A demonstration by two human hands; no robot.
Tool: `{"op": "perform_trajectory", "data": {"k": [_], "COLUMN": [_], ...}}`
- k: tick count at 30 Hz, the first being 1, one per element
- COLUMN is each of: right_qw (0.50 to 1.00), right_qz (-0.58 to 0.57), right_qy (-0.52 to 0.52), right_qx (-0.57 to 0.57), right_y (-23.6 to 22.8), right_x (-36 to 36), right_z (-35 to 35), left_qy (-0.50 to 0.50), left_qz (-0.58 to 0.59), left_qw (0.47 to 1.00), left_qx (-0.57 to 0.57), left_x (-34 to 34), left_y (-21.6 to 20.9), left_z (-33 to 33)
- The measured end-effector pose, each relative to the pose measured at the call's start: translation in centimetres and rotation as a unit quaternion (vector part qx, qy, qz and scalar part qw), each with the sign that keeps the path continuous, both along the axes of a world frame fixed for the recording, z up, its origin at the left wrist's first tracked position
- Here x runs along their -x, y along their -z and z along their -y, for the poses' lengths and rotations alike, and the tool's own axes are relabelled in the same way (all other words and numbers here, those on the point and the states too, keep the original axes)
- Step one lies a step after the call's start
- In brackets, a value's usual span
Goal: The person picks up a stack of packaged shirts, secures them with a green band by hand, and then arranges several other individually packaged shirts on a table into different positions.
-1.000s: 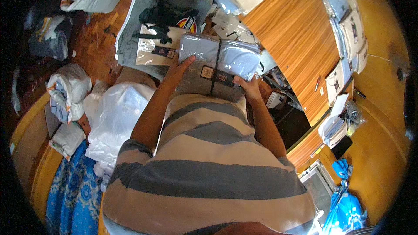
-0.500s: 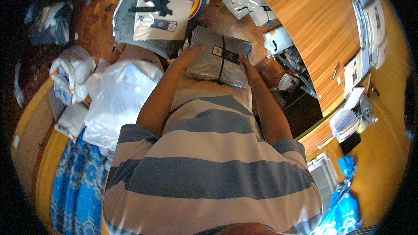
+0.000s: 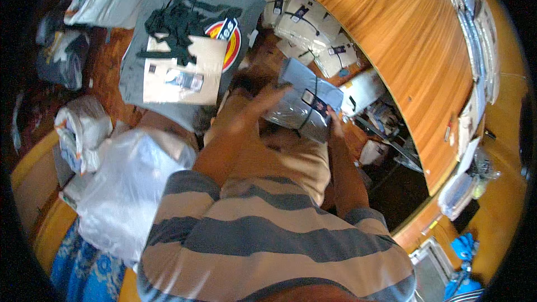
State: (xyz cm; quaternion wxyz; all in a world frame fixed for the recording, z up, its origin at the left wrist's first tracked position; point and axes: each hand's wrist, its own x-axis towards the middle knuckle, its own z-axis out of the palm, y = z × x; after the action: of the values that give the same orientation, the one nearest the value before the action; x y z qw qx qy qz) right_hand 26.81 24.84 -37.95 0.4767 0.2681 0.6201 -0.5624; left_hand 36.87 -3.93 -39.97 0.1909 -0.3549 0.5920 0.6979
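A stack of grey-blue folded garments in clear plastic [image 3: 310, 86] is bound with a black strap and bears a dark label. It is held above my lap, slightly tilted. My right hand [image 3: 334, 124] grips its right edge, thumb on top near the label. My left hand [image 3: 271, 100] is smeared by motion at the stack's left edge, and whether its fingers grip there I cannot tell. To the left of the stack a cream packaged garment [image 3: 210, 81] lies on a grey garment [image 3: 132, 72] with a round colourful print. Tangled dark straps [image 3: 178, 22] rest over both.
A wood-grain table [image 3: 391, 39] curves along the right, with packaged garments [image 3: 485, 45] along its far edge. More strapped cream packages [image 3: 305, 19] lie on the floor ahead. At my left sit a full translucent plastic bag [image 3: 126, 196] and a smaller white bag [image 3: 84, 128].
The view has shifted, so the stack now appears further right and turned clockwise. My left hand has moved and blurred; my right hand still holds the stack's right edge.
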Motion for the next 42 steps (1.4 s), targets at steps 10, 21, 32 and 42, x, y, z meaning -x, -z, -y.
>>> {"op": "perform_trajectory", "data": {"k": [10,21,32,42], "right_qw": [0.962,0.935,0.989,0.874], "right_qz": [-0.231,-0.213,-0.103,-0.337], "right_qy": [-0.055,0.212,-0.092,-0.318], "right_qx": [-0.135,0.187,-0.046,-0.147], "right_y": [20.9,24.8,34.7,38.3], "right_x": [10.7,10.4,17.1,12.8], "right_z": [-3.1,0.2,-0.9,1.6], "left_qy": [0.099,0.057,0.348,0.456], "left_qz": [-0.063,-0.353,-0.281,-0.172], "left_qw": [0.986,0.923,0.816,0.730], "left_qx": [0.116,0.141,0.366,0.480], "left_x": [12.3,18.0,14.5,9.7], "left_y": [19.6,19.6,13.3,13.4], "left_z": [-0.8,-0.8,-2.8,-3.1]}}
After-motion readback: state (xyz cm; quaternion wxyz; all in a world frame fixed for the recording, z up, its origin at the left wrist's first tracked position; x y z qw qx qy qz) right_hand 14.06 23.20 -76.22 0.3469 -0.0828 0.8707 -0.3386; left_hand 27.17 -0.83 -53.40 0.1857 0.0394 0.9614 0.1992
